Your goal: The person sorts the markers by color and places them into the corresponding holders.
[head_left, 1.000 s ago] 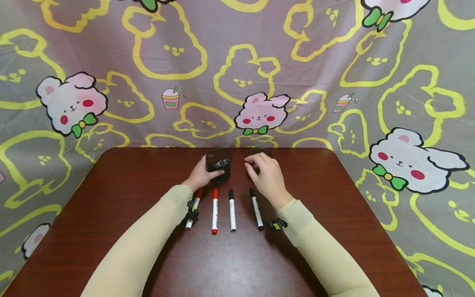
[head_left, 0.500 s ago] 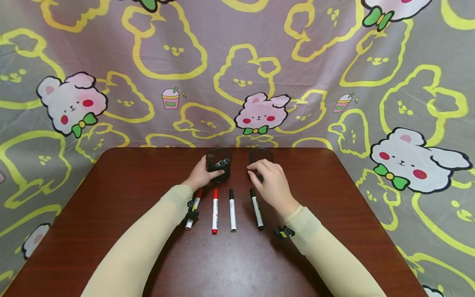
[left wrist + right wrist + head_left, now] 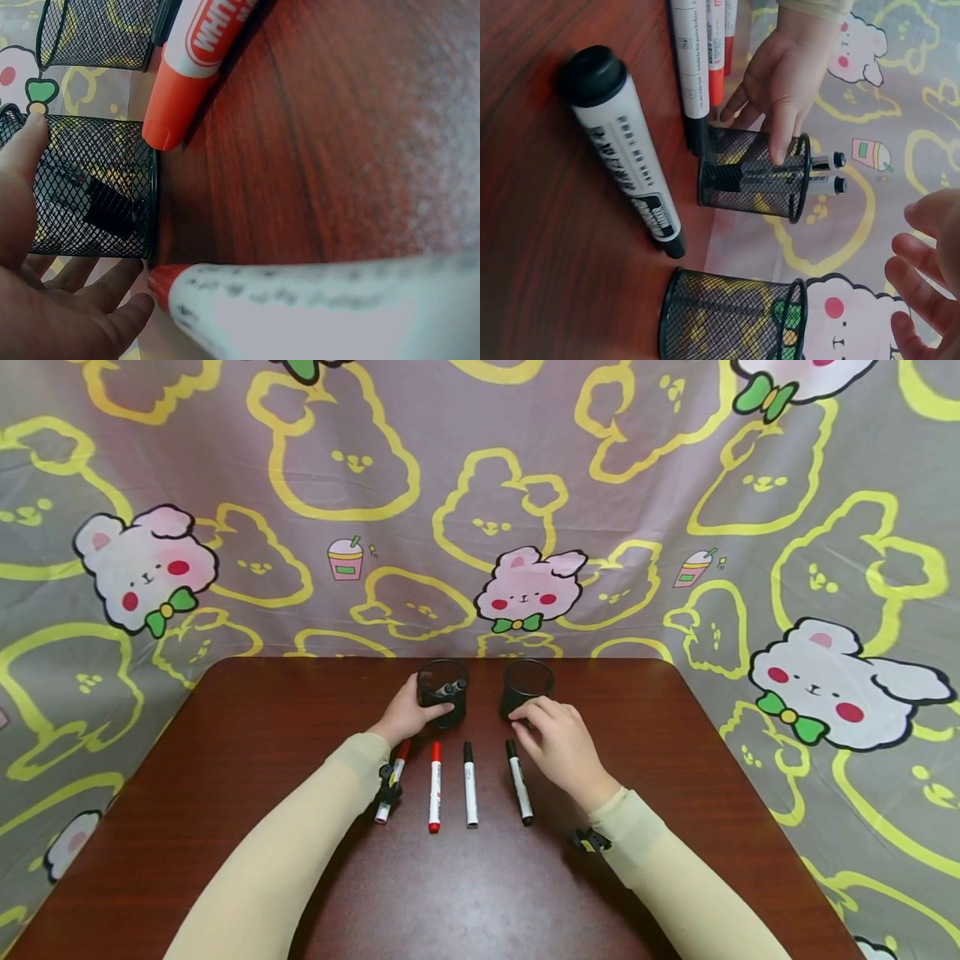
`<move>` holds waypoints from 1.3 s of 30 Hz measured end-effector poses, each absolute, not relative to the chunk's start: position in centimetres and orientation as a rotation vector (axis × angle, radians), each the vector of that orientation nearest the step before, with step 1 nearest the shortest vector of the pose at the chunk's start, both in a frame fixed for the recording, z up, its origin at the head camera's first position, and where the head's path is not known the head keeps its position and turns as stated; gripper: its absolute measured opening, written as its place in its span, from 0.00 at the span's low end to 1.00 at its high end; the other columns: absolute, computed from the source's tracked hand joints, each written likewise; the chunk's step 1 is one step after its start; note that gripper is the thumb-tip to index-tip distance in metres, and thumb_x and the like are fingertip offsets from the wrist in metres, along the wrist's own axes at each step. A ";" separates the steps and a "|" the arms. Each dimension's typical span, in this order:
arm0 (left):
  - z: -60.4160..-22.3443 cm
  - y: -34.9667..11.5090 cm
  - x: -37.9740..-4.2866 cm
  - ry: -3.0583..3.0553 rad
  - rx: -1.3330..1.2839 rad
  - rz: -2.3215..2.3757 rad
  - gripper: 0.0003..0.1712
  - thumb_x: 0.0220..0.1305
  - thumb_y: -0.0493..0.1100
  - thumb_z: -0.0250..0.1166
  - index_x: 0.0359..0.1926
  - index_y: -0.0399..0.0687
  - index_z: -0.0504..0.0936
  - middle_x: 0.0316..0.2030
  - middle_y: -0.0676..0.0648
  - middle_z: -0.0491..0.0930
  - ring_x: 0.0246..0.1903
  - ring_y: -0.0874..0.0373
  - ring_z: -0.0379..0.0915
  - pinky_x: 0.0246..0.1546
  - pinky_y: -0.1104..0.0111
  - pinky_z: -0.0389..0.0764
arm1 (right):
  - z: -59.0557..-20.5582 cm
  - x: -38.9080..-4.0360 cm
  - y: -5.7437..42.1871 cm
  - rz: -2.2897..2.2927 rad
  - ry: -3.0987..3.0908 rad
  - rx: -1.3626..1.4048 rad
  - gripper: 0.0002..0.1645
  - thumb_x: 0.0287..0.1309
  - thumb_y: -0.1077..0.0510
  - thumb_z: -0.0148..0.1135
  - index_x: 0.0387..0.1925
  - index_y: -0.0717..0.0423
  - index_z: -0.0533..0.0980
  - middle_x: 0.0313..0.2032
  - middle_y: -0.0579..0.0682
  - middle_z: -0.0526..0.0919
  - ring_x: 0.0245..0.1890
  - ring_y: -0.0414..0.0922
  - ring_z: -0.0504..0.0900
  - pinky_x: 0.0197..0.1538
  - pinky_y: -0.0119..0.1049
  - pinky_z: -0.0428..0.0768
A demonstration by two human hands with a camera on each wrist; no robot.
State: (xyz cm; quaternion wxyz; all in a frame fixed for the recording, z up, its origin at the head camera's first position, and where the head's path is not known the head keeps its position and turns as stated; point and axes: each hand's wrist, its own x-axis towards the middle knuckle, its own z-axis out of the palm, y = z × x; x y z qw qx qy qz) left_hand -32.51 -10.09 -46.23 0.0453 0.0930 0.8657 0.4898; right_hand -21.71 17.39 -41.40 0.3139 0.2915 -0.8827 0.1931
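My left hand [image 3: 405, 717] grips the side of a black mesh pen cup [image 3: 750, 201], thumb on the near wall and fingers behind it. Two black-tipped pens [image 3: 831, 162] lean inside this cup and poke out over its rim. To its right stands a second black mesh pen cup [image 3: 731, 315], with no pens showing inside. My right hand [image 3: 566, 747] hovers by that cup's near right side, its fingers loosely bent and nothing between them. Just below it on the table lies a black-capped whiteboard marker [image 3: 519, 785].
Left of that marker lie another black-capped marker [image 3: 470, 789] and a red-capped marker [image 3: 435, 789]. A second red marker [image 3: 401, 768] is partly covered by my left wrist. Behind the brown table [image 3: 247, 718] hangs a patterned cloth [image 3: 615, 485].
My right hand has drawn back from over the right pen cup, toward me and to the right, uncovering its rim. My left hand and the markers have stayed in place.
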 end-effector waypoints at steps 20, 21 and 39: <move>-46.2 -10.1 -32.6 2.653 0.310 1.500 0.50 0.63 0.50 0.76 0.76 0.40 0.58 0.70 0.35 0.68 0.71 0.39 0.65 0.72 0.46 0.67 | -42.4 -21.0 19.4 0.407 -2.451 1.047 0.10 0.58 0.61 0.74 0.42 0.49 0.84 0.42 0.43 0.84 0.40 0.42 0.84 0.46 0.45 0.83; -46.2 -10.1 -32.6 2.651 0.309 1.501 0.50 0.63 0.50 0.76 0.76 0.40 0.58 0.70 0.35 0.68 0.71 0.39 0.65 0.72 0.46 0.67 | -42.5 -21.0 19.5 0.405 -2.453 1.060 0.11 0.58 0.61 0.75 0.42 0.49 0.84 0.42 0.43 0.84 0.40 0.42 0.84 0.46 0.45 0.83; -46.5 -10.1 -32.8 2.634 0.283 1.477 0.51 0.63 0.51 0.75 0.77 0.42 0.56 0.71 0.36 0.67 0.71 0.40 0.65 0.71 0.46 0.68 | -43.7 -19.8 20.5 0.345 -2.486 1.184 0.13 0.56 0.62 0.77 0.42 0.46 0.85 0.41 0.40 0.83 0.40 0.37 0.83 0.43 0.39 0.82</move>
